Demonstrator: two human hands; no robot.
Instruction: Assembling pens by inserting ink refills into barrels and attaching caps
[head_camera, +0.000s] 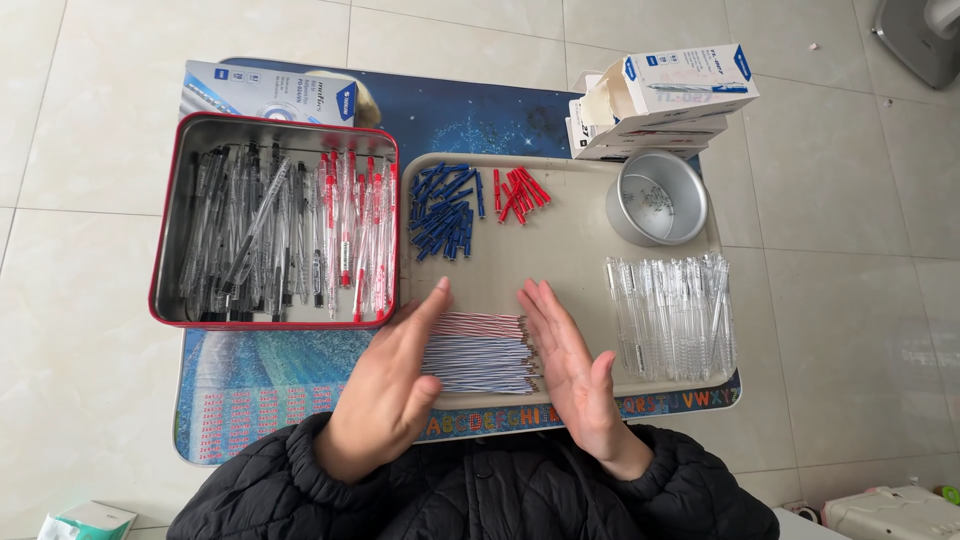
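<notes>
Both hands are flat and spread, holding nothing: the left hand and right hand squeeze the refills into a tidy row on the tray. Next comes a gentle push inward.

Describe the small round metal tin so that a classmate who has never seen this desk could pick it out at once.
Start at the beige tray in the middle of the desk and look to its far right corner. There, just below the stacked white and blue boxes and above the row of clear pen barrels, sits the round metal tin. It is the only round, silver, open-topped thing there.
</notes>
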